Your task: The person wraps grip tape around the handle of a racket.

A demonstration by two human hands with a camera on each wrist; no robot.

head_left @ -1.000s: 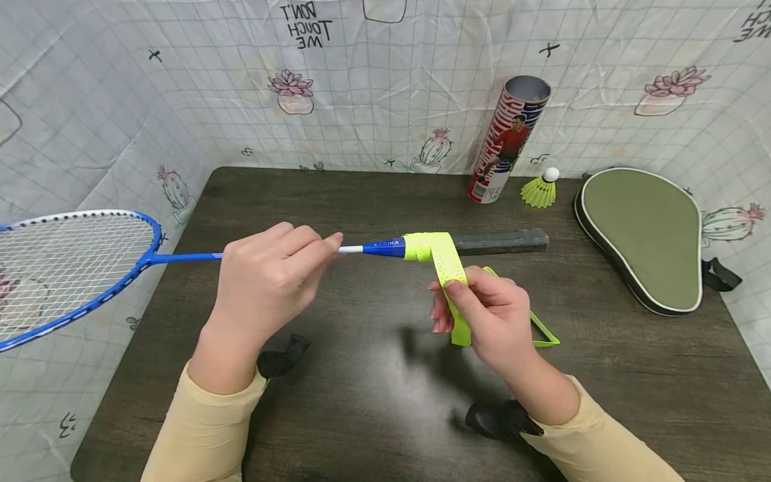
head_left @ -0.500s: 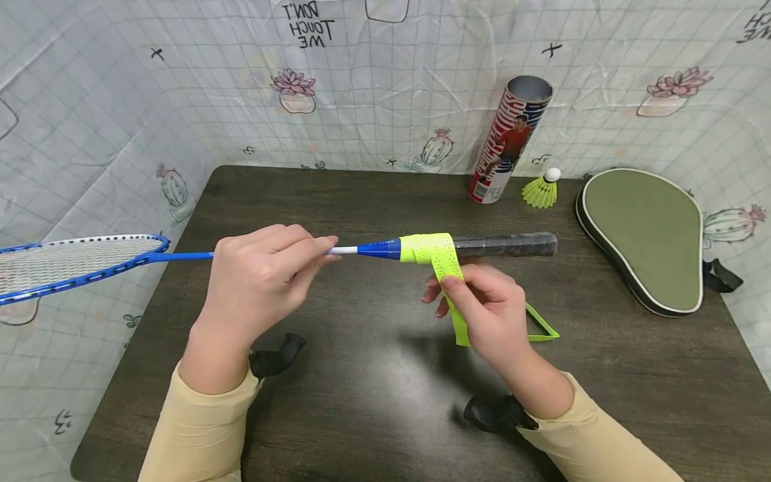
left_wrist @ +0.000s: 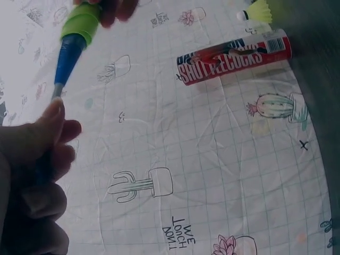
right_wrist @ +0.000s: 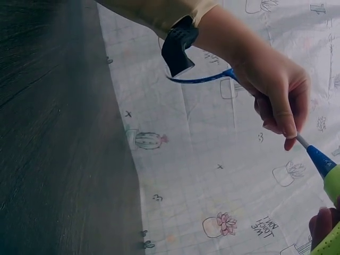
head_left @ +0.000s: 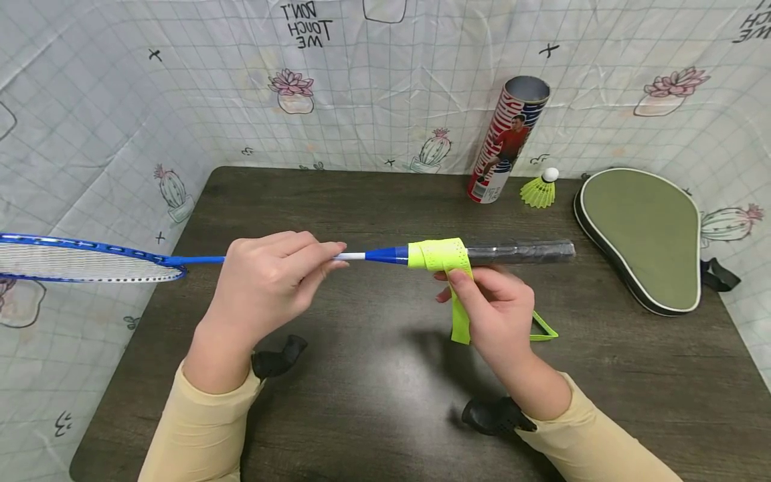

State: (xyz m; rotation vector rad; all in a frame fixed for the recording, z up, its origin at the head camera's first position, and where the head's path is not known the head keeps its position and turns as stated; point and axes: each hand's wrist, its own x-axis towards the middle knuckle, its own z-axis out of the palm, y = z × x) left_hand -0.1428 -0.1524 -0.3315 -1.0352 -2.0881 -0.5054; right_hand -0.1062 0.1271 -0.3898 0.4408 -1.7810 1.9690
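A blue and white badminton racket is held level above the table, its strung head to the left, seen nearly edge-on. My left hand grips its shaft, thumb and forefinger pinching the white part near the blue cone. Bright yellow-green grip tape winds round the upper part of the dark handle; the handle's right part is unwrapped. My right hand pinches the tape between thumb and fingers just below the handle, and the loose tail hangs under the thumb. In the left wrist view the wrapped tape shows above the blue cone.
On the dark table, a shuttlecock tube stands at the back, with a yellow shuttlecock beside it. To the right lies an olive paddle-shaped case. A yellow-green triangular piece is partly hidden behind my right hand.
The racket has rolled about its shaft, its head tipping through edge-on. More tape lies round the handle, wound further right. My right hand has kept its pinch, and the loose tail looks shorter.
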